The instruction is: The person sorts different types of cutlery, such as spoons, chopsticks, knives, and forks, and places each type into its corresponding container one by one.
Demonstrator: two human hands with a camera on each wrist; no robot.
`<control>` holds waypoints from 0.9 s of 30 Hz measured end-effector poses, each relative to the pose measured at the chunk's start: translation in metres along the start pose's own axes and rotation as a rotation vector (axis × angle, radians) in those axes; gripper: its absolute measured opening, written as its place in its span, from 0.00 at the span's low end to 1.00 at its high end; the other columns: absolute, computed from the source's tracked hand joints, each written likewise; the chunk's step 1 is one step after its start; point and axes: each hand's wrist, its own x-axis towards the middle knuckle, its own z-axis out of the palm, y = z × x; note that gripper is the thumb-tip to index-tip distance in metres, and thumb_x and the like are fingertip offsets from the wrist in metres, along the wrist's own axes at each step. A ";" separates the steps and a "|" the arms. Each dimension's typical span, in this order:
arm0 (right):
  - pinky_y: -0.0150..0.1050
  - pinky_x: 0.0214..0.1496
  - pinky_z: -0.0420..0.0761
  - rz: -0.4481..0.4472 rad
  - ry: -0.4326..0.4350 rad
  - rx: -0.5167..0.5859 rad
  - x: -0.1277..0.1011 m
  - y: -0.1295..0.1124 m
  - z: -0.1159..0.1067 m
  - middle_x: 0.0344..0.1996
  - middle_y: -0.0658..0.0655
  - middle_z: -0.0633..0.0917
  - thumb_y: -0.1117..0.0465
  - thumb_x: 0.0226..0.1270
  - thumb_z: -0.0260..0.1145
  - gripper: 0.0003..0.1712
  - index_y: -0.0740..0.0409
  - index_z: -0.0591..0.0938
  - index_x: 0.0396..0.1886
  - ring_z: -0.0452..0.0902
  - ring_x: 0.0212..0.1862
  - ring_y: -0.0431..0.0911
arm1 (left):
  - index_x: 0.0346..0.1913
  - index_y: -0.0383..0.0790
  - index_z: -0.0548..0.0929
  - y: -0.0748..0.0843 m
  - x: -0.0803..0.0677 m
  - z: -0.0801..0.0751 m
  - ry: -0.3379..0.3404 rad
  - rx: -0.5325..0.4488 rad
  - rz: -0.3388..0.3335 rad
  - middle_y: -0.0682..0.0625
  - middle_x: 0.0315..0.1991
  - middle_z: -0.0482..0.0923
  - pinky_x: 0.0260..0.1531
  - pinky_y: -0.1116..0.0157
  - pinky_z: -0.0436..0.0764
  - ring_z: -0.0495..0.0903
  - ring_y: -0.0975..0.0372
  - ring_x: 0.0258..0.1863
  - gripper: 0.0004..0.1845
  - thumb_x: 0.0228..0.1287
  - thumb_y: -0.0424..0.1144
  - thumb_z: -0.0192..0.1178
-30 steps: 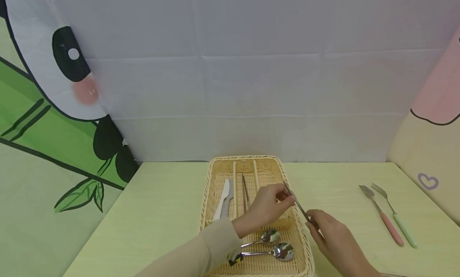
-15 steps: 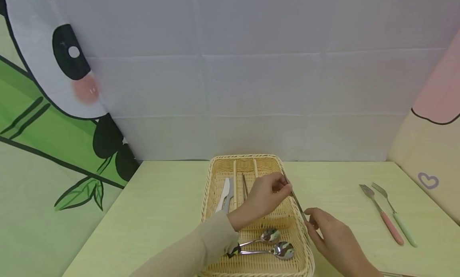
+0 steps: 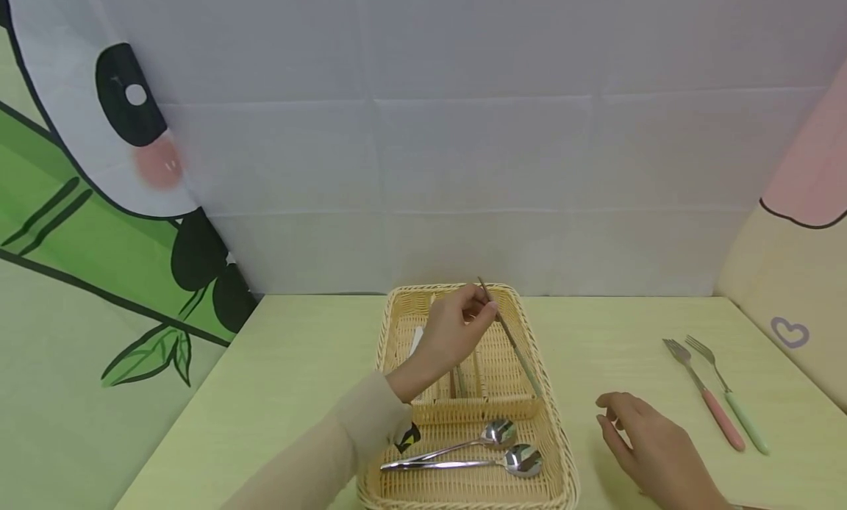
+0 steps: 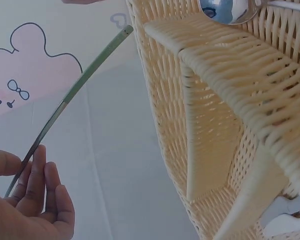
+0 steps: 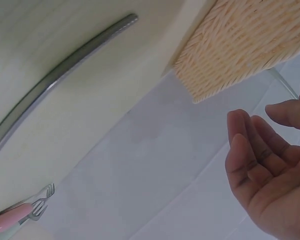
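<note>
Chopstick, farther leftward — in hand (left)

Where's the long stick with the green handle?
In the head view, the long stick is pinched near its far end by the left hand, slanting across the basket's back right part, beyond the spoons.

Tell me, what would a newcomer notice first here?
Probably the huge cartoon face at far left. Next, the wicker basket, the left hand above it pinching a green-ended stick. On the table to the right lie a pink-handled fork and a green-handled fork.
</note>
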 end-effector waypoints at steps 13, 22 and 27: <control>0.27 0.21 0.66 0.086 -0.028 -0.053 -0.028 0.038 -0.010 0.26 0.42 0.79 0.68 0.47 0.68 0.13 0.52 0.77 0.32 0.72 0.26 0.35 | 0.38 0.40 0.78 -0.018 0.012 -0.027 0.154 0.042 0.014 0.49 0.33 0.80 0.41 0.61 0.76 0.80 0.61 0.35 0.07 0.66 0.39 0.53; 0.28 0.20 0.65 0.174 -0.182 -0.078 -0.049 0.068 -0.019 0.23 0.42 0.76 0.67 0.47 0.70 0.12 0.52 0.76 0.30 0.67 0.25 0.27 | 0.37 0.40 0.78 -0.031 0.015 -0.037 0.188 0.140 -0.014 0.49 0.32 0.81 0.35 0.62 0.76 0.80 0.60 0.35 0.06 0.65 0.39 0.53; 0.28 0.21 0.65 0.171 -0.246 -0.079 -0.058 0.084 -0.023 0.22 0.41 0.73 0.67 0.46 0.71 0.13 0.52 0.75 0.28 0.63 0.24 0.26 | 0.38 0.39 0.78 -0.037 0.016 -0.038 0.162 0.193 -0.060 0.49 0.32 0.81 0.33 0.64 0.77 0.79 0.61 0.33 0.07 0.65 0.40 0.53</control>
